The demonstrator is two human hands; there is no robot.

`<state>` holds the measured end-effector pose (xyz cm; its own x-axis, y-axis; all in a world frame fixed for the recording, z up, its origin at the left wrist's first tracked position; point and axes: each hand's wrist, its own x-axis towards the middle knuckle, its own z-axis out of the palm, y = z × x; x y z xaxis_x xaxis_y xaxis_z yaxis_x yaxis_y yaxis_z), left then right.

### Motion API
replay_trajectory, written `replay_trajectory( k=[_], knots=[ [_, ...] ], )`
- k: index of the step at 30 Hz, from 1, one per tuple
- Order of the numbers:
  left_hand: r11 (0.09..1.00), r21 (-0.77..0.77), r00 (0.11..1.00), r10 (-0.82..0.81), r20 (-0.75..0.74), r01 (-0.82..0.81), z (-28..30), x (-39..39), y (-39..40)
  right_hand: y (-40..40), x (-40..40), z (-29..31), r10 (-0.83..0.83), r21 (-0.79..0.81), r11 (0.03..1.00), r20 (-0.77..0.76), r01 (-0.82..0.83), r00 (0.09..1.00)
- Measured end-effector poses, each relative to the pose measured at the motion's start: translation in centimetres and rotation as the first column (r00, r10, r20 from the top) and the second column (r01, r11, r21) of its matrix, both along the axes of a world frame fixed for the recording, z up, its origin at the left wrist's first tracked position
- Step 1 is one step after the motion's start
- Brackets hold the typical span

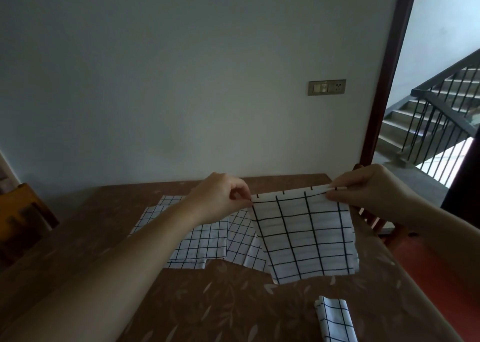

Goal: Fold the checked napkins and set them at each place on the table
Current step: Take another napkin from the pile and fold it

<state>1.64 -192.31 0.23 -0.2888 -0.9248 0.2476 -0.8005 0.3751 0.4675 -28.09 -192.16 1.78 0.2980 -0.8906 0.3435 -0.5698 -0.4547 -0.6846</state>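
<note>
A white napkin with a black check (304, 237) hangs above the table, held up by its top edge. My left hand (220, 198) pinches its top left corner and my right hand (368, 188) pinches its top right corner. Its lower edge reaches the brown leaf-patterned tablecloth (207, 302). Behind it, several more checked napkins (205, 240) lie flat and overlapping on the cloth. A folded checked napkin (335, 318) lies near the table's front right.
A wooden chair (23, 211) stands at the table's left and another chair (374, 222) at its right edge. A wall with a switch plate (326, 87) is behind the table. An open doorway at right shows a staircase with railings (441, 113).
</note>
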Motion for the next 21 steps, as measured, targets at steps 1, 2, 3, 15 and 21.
replay_trajectory(
  k=[1, 2, 3, 15, 21],
  knots=[
    [1.0, 0.006, 1.0, 0.011, 0.006, -0.011, 0.0, 0.0, 0.0, 0.0, 0.0, -0.1, -0.01, -0.008, 1.0, 0.004, 0.01, 1.0],
    [1.0, 0.016, 1.0, 0.014, -0.003, -0.014, 0.1, 0.0, 0.0, 0.0, 0.0, -0.2, -0.021, -0.026, 0.999, 0.002, 0.021, 1.0],
    [1.0, 0.027, 1.0, 0.011, -0.018, -0.01, 0.2, 0.0, 0.0, -0.1, 0.0, -0.3, -0.032, -0.047, 0.998, 0.001, 0.032, 0.999],
    [1.0, 0.025, 0.958, 0.022, -0.287, -0.016, 0.8, 0.3, 0.7, 0.6, -0.2, -0.7, -0.06, -0.163, 0.983, 0.175, 0.089, 0.983],
    [1.0, 0.026, 0.896, 0.005, -0.445, 0.007, 0.8, 0.3, 1.0, 0.8, -0.2, -0.4, -0.055, -0.142, 0.986, 0.246, 0.092, 0.968]
  ],
)
